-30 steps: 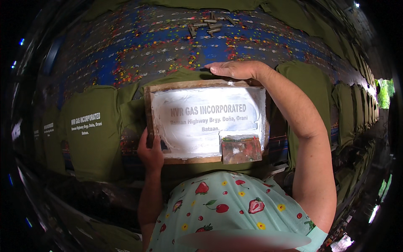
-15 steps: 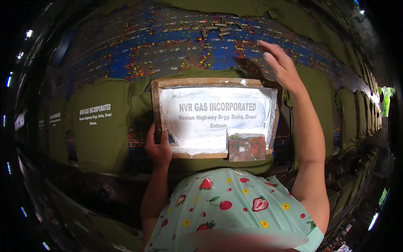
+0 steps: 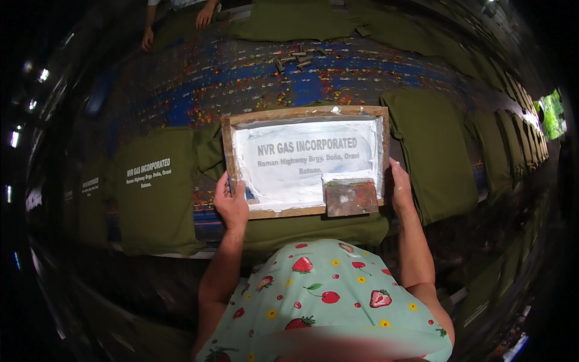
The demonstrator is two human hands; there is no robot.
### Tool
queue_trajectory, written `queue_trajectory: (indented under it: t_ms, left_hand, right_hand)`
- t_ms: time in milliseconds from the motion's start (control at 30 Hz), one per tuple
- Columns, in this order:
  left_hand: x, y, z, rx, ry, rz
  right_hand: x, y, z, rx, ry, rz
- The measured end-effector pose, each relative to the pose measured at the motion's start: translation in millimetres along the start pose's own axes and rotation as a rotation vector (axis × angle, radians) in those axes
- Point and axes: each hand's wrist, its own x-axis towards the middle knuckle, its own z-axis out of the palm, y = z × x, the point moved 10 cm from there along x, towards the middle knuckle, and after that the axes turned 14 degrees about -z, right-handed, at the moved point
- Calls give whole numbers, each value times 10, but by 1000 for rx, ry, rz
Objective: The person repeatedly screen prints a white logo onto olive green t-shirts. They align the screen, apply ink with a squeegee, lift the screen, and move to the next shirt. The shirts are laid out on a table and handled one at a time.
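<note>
A wooden screen printing frame lies in front of me, its mesh coated in white ink with grey lettering showing through. My left hand grips its lower left side, the thumb on the wood. On the opposite side, my right hand holds the right rail, its fingers partly hidden by the edge. A squeegee with a worn, paint-stained grip rests inside, leaning over the lower right rail. Under the frame is an olive green shirt, mostly covered.
Printed olive shirts lie to the left, and a plain-looking shirt lies to the right. Several small metal cylinders sit on the paint-spattered blue table. At the far left, another person's hands reach over the table.
My right hand has come down from above the table to the frame's right side. The frame sits slightly further left and higher. Another person's hands now show at the far left.
</note>
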Motion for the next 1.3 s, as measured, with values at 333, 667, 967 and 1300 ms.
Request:
queue_trajectory:
  t_ms: [333, 667, 967, 1300]
  left_hand:
    - [-1066, 3, 1027, -141, -414, -270]
    - [-2024, -7, 2034, 69, -714, -156]
    - [-2591, 149, 3103, 94, -669, -131]
    - [-3370, 511, 4446, 87, -641, -193]
  right_hand:
    - [-1460, -569, -1953, -114, 482, -48]
    - [-2835, -966, -2873, 115, 555, -57]
    - [-2632, -524, -4185, 145, 596, -69]
    - [-1842, -518, -5805, 211, 579, 36]
